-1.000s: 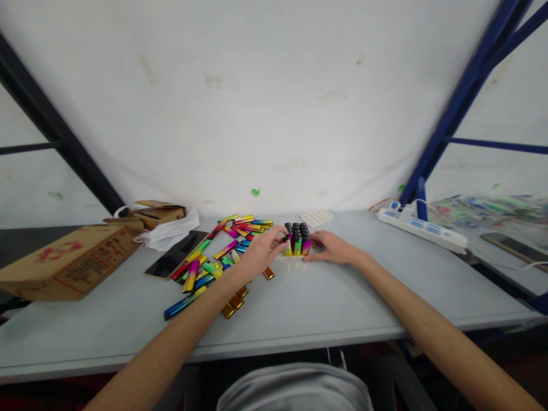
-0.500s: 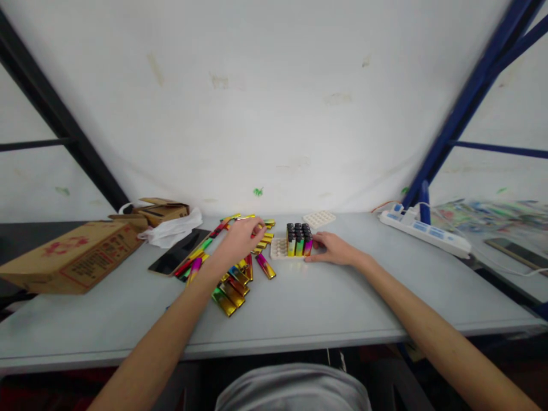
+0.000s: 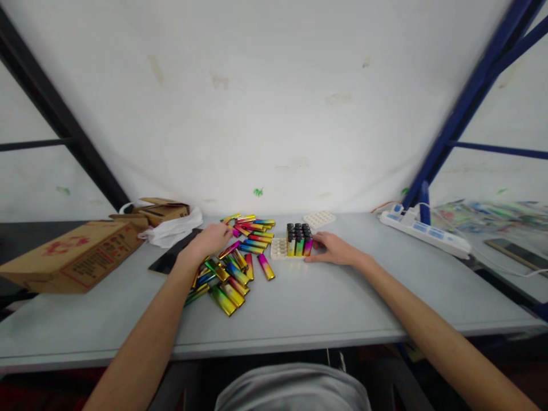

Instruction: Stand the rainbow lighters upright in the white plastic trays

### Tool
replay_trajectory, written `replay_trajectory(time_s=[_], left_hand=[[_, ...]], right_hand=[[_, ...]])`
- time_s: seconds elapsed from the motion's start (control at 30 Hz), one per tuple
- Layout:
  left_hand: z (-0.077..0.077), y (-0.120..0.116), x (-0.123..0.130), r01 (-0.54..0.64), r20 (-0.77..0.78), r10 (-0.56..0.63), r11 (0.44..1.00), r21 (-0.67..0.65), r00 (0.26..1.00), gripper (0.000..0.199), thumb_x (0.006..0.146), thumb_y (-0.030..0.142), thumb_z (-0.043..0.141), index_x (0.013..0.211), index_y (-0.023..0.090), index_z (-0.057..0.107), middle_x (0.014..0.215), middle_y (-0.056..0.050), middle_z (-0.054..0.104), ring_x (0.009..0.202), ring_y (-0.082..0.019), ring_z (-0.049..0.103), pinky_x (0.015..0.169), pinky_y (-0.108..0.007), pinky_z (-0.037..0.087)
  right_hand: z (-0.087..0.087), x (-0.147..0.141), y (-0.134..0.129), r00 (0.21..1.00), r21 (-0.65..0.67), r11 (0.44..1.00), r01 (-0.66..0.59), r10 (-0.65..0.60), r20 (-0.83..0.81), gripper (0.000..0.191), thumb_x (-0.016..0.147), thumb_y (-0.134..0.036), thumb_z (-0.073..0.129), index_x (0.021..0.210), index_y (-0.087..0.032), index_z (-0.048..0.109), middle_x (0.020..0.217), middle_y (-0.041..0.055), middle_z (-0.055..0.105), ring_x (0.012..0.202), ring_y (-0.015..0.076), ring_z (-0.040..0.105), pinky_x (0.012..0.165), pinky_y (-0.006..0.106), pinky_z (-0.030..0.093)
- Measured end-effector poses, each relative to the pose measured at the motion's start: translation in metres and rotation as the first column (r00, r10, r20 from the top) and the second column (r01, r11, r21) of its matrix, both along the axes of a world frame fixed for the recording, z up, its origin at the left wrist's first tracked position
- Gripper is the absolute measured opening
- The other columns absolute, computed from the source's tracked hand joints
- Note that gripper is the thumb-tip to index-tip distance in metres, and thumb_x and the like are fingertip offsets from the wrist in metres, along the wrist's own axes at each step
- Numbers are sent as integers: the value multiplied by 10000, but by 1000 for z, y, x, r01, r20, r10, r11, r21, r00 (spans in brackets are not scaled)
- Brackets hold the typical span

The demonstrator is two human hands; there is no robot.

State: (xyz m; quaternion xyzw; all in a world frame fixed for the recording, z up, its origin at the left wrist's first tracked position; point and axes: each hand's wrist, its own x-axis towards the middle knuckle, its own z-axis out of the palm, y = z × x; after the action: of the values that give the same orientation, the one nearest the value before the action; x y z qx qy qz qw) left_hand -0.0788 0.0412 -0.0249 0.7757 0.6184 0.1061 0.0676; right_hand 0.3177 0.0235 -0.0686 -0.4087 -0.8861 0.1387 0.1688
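Observation:
Several shiny multicoloured lighters (image 3: 233,292) lie in a loose pile on the left half of the table. My left hand (image 3: 213,238) is over the pile's far left part, its fingers closed at the pink end of one lighter (image 3: 235,232). Black-topped lighters (image 3: 299,240) stand upright in tight rows in a white tray with round holes (image 3: 278,249). The holes on the tray's left side show bare. Fingers and thumb of my right hand (image 3: 334,249) close round the tray's right end, against the standing lighters. One pink-and-gold lighter (image 3: 266,267) lies apart, in front of the tray.
A second white holed tray (image 3: 319,218) lies near the wall. On the left are a cardboard box (image 3: 72,251), a smaller box (image 3: 162,211), a white plastic bag (image 3: 173,228) and a dark flat panel (image 3: 165,260). A power strip (image 3: 426,233) sits at right.
My left hand has moved left and slightly down, away from the tray side, uncovering more of the pile. My right hand, the tray and its standing lighters have stayed in place.

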Motion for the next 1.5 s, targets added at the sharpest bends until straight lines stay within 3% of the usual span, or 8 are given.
replay_trajectory(time_s=[0.23, 0.53, 0.67, 0.73, 0.8, 0.93, 1.2, 1.5], left_hand=[[0, -4, 2, 11, -76, -19, 995, -104, 997, 281, 741, 330, 665, 966, 189, 756, 826, -83, 757, 817, -269, 705, 767, -316, 513], [10, -13, 35, 60, 262, -123, 970, 235, 957, 187, 853, 374, 552, 798, 204, 608, 806, -92, 661, 892, -281, 643, 845, -389, 510], [18, -30, 63, 219, 760, -178, 974, 48, 625, 273, 926, 494, 503, 946, 222, 484, 731, 12, 579, 586, -140, 547, 565, -265, 446], [18, -37, 76, 286, 886, -128, 958, -5, 445, 309, 909, 526, 539, 940, 227, 465, 661, 61, 465, 488, -94, 420, 473, -218, 335], [16, -41, 87, 287, 926, -71, 957, -41, 370, 350, 890, 557, 559, 865, 221, 464, 606, 86, 346, 450, -73, 305, 440, -202, 233], [8, -45, 101, 171, 908, -61, 985, -12, 414, 454, 867, 605, 548, 690, 220, 385, 560, 83, 276, 453, -72, 238, 441, -222, 192], [-1, -52, 107, 15, 689, -180, 971, 238, 702, 364, 880, 440, 477, 609, 218, 378, 576, 30, 379, 557, -125, 361, 512, -261, 272], [-5, -53, 110, 65, 704, -191, 977, 203, 684, 382, 913, 477, 467, 636, 221, 403, 565, 38, 400, 528, -126, 384, 493, -257, 295]], right_hand=[[3, -2, -1, 1000, -3, 1000, -4, 4, -6, 650, 830, -675, 698, 1168, -119, 685, 921, 100, 672, 781, 228, 574, 720, 319, 430], [5, 2, -2, 1000, -44, 999, -10, 9, -26, 628, 786, -677, 730, 1084, -127, 680, 896, 72, 666, 735, 199, 550, 679, 298, 428], [8, 4, -4, 999, -72, 997, -13, 11, -33, 621, 747, -678, 759, 1028, -130, 674, 892, 69, 670, 747, 204, 554, 669, 298, 434], [9, 4, -6, 999, -83, 996, -19, 15, -45, 614, 747, -667, 766, 1037, -134, 672, 908, 70, 675, 754, 206, 563, 669, 301, 431], [9, 4, -7, 998, -90, 996, -27, 22, -58, 599, 756, -653, 768, 1047, -138, 671, 915, 66, 676, 756, 204, 568, 671, 302, 426], [9, 2, -9, 998, -84, 996, -17, 12, -65, 568, 760, -645, 768, 992, -138, 659, 855, 45, 646, 726, 189, 548, 644, 290, 406], [8, -2, -12, 997, -76, 997, -18, 12, -76, 588, 731, -670, 782, 957, -145, 645, 828, 30, 622, 704, 173, 521, 625, 278, 384], [5, -2, -11, 996, -65, 997, -29, 23, -88, 580, 740, -670, 777, 956, -148, 648, 826, 27, 626, 697, 167, 519, 624, 276, 380]])
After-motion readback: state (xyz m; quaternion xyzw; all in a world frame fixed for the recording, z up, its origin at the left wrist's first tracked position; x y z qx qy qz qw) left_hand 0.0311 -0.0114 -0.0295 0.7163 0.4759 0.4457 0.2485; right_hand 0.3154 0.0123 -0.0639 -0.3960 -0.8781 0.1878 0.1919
